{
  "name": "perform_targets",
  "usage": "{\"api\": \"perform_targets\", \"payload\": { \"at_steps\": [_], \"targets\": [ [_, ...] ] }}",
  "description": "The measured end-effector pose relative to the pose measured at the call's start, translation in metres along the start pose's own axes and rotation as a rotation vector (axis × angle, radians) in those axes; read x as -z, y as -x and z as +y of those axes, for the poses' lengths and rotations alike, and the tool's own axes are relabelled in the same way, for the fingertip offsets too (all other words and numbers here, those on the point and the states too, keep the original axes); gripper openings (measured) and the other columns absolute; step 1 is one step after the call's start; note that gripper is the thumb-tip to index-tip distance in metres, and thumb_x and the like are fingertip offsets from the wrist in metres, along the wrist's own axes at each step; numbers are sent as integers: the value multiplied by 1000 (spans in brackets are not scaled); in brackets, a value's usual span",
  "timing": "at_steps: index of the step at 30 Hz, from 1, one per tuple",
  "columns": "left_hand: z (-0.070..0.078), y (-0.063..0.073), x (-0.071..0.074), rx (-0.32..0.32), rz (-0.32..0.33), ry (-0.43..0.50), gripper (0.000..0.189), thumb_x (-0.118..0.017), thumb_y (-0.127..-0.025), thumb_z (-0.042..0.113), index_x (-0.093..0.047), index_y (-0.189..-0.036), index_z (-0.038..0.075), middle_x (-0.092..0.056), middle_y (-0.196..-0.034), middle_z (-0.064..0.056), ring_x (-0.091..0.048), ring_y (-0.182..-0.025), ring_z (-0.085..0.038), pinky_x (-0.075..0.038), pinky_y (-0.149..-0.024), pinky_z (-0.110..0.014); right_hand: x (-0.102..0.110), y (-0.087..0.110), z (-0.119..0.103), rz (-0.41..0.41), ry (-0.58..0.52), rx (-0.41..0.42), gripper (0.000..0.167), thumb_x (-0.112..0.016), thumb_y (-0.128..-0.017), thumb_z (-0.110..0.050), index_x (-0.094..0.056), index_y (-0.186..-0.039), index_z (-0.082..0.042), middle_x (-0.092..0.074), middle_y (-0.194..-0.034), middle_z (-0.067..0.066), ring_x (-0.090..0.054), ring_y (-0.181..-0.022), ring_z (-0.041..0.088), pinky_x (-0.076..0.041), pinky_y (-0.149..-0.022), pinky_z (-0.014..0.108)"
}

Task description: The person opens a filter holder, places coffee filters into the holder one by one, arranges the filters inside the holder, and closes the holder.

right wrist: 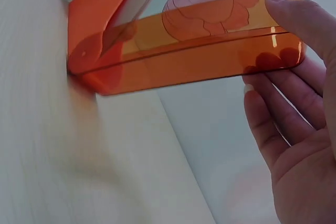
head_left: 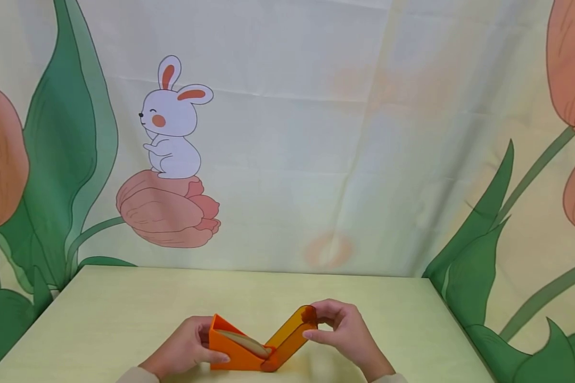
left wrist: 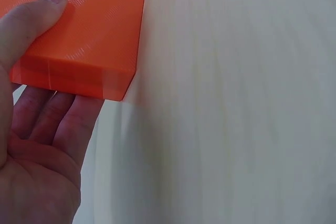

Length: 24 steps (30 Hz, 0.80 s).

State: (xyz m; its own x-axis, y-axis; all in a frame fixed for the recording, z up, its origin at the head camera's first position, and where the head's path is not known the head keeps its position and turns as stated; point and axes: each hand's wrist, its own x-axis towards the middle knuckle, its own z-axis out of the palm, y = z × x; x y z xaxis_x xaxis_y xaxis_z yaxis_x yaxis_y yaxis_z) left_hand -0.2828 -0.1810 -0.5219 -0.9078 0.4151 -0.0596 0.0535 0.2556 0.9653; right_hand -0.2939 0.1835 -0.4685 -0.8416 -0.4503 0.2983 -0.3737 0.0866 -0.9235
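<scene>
An orange box (head_left: 232,355) with slanting sides stands near the table's front edge. Its hinged, see-through amber lid (head_left: 292,336) is swung up and out to the right. Inside the box leans a flat, pale, thin-edged thing (head_left: 241,341), its kind unclear. My left hand (head_left: 186,346) grips the box's left end, thumb on the near face (left wrist: 100,19) and fingers behind. With my right hand (head_left: 341,329) I pinch the lid's free end, thumb on one side and fingertips (right wrist: 265,62) showing through the amber plastic on the other.
A pale yellow table (head_left: 148,298) lies under both hands. Behind it hangs a cloth backdrop (head_left: 287,159) printed with a rabbit, tulips and green leaves. The backdrop meets the table's back edge and hangs along both sides.
</scene>
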Motion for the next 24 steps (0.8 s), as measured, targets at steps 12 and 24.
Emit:
{"api": "perform_targets", "payload": {
  "at_steps": [12, 24],
  "targets": [
    [0, -2, 0, 7, -7, 11, 48, -88, -81, 20, -70, -124, 8, -75, -118, -7, -68, -97, -23, -59, -92, -35, -34, -26, -16, 0, 56, 91, 29, -87, -82, -12, -75, -109, -9, -75, -104, 16, -69, -92, 15, -59, -88, 32],
    [-2, 0, 1, -14, -13, 10, 48, -88, -81, 24, -71, -123, 9, -76, -116, -6, -70, -97, -24, -60, -90, -30, -78, -47, -26, -31, 97, 45, 28, -87, -83, -23, -76, -109, -20, -75, -104, 5, -65, -94, 18, -55, -86, 28]
  ]
}}
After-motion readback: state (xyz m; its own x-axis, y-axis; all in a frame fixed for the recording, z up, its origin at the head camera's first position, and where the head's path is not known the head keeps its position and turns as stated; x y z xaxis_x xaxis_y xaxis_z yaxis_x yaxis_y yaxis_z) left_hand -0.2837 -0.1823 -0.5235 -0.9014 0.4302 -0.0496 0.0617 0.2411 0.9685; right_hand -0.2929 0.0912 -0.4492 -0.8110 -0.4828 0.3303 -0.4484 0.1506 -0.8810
